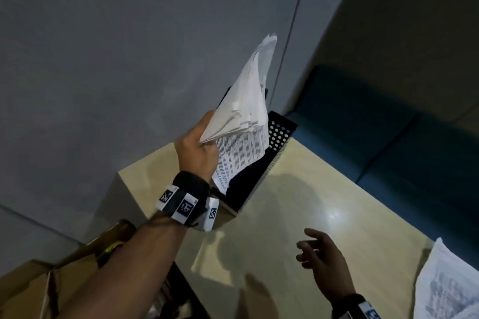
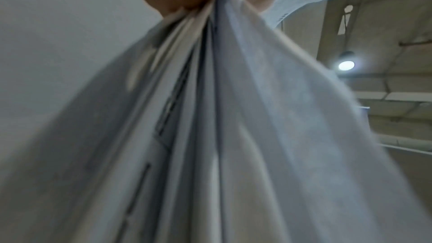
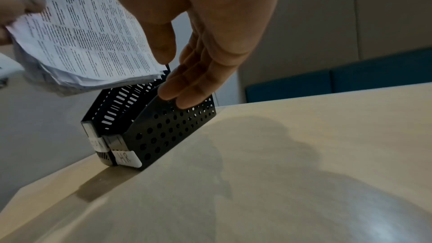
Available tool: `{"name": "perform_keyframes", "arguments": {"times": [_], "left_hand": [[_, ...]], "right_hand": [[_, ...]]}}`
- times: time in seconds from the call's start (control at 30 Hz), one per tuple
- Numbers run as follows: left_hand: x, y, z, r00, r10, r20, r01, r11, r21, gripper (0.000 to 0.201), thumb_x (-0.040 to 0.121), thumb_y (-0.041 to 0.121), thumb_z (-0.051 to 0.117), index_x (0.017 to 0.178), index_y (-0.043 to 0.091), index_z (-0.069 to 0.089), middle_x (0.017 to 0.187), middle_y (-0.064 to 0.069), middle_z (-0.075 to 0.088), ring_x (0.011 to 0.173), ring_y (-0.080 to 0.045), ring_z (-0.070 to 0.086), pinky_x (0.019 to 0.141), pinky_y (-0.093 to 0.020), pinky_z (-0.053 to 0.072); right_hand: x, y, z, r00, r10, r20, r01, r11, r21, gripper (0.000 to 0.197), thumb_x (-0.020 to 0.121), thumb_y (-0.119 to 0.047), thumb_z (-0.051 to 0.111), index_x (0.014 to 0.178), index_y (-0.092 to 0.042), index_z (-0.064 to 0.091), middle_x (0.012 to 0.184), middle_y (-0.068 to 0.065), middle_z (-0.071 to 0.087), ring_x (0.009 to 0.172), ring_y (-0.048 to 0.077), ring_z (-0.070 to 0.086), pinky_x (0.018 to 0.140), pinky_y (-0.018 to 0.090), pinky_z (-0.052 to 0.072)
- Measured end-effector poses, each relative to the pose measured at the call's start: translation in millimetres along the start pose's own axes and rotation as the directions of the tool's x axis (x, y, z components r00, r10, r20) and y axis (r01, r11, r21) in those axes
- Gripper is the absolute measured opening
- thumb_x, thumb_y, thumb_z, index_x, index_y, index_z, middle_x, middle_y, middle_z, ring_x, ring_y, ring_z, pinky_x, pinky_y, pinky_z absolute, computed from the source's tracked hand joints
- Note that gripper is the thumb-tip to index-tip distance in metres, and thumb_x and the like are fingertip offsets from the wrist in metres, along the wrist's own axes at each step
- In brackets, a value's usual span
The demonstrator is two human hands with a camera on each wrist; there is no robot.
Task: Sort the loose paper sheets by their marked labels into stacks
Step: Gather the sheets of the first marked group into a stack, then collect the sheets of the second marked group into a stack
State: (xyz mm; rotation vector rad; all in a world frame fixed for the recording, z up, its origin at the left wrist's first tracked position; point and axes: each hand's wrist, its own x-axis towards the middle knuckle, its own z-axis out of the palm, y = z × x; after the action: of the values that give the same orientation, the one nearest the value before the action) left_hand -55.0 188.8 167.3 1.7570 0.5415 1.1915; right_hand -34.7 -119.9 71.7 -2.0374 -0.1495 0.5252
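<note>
Sheets (image 1: 243, 101) could slide out, because your left hand (image 1: 198, 149) pinches the whole bundle at one corner only, above the black file holder (image 1: 278, 134) on the worktop (image 1: 311, 202). Your right hand (image 1: 324, 264) is relaxed with nothing in it; bring it under the bundle. A second paper pile (image 1: 448, 285) lies at the right.

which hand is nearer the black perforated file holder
Left. The left hand holds a sheaf of papers right above the file holder; the right hand hovers open over the table, well short of it.
</note>
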Motion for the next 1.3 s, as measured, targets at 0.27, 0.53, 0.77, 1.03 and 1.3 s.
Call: {"name": "perform_keyframes", "arguments": {"times": [0.27,0.53,0.77,1.03,1.3], "left_hand": [[-7.6,-25.3,48.0,0.995,0.063,0.08,-0.075,0.985,0.155,0.058,0.073,-0.008,0.042,0.123,0.011,0.065,0.088,-0.013,0.071,0.074,-0.025,0.064,0.066,-0.024,0.049],[-20.2,-42.4,82.3,0.987,0.048,0.152,-0.072,0.985,0.155,0.043,0.083,0.006,0.044,0.122,0.003,0.064,0.107,-0.019,0.07,0.093,-0.024,0.067,0.084,-0.016,0.046],[-38.5,-47.5,111.2,0.863,-0.48,0.157,0.504,0.83,-0.24,0.029,0.087,-0.004,0.06,0.114,0.001,0.068,0.097,0.003,0.071,0.084,0.007,0.066,0.079,-0.011,0.051],[-61.4,-81.5,100.1,0.911,-0.152,0.383,0.046,0.961,0.272,0.083,0.074,0.023,0.079,0.144,0.014,0.035,0.145,-0.008,0.042,0.133,-0.022,0.042,0.106,-0.034,0.039],[-62.3,-90.0,88.8,0.813,-0.207,0.544,-0.169,0.81,0.561,0.071,0.073,0.006,0.068,0.138,0.024,0.047,0.15,-0.007,0.032,0.13,-0.033,0.035,0.105,-0.046,0.035]], "right_hand": [[-5.9,6.0,-4.9,0.999,-0.017,-0.042,0.02,0.997,0.071,0.023,0.089,-0.006,0.062,0.104,-0.023,0.061,0.081,0.008,0.071,0.064,0.019,0.068,0.06,0.03,0.056],[6.0,4.1,-4.4,0.999,-0.021,-0.035,0.024,0.994,0.106,0.021,0.091,-0.011,0.06,0.105,-0.027,0.06,0.084,0.005,0.069,0.066,0.016,0.068,0.062,0.028,0.054],[11.4,12.4,-15.5,0.998,0.001,-0.066,0.007,0.993,0.118,0.023,0.092,-0.01,0.058,0.106,-0.027,0.06,0.083,0.005,0.07,0.065,0.017,0.067,0.063,0.03,0.055],[7.3,20.7,-19.5,0.997,0.016,-0.081,-0.005,0.991,0.134,0.023,0.092,-0.008,0.056,0.105,-0.026,0.059,0.082,0.005,0.07,0.066,0.017,0.067,0.062,0.029,0.055],[-11.3,38.7,-34.5,0.989,0.079,-0.127,-0.055,0.981,0.187,0.022,0.091,-0.008,0.058,0.105,-0.026,0.059,0.083,0.006,0.07,0.066,0.016,0.067,0.06,0.026,0.054]]}}
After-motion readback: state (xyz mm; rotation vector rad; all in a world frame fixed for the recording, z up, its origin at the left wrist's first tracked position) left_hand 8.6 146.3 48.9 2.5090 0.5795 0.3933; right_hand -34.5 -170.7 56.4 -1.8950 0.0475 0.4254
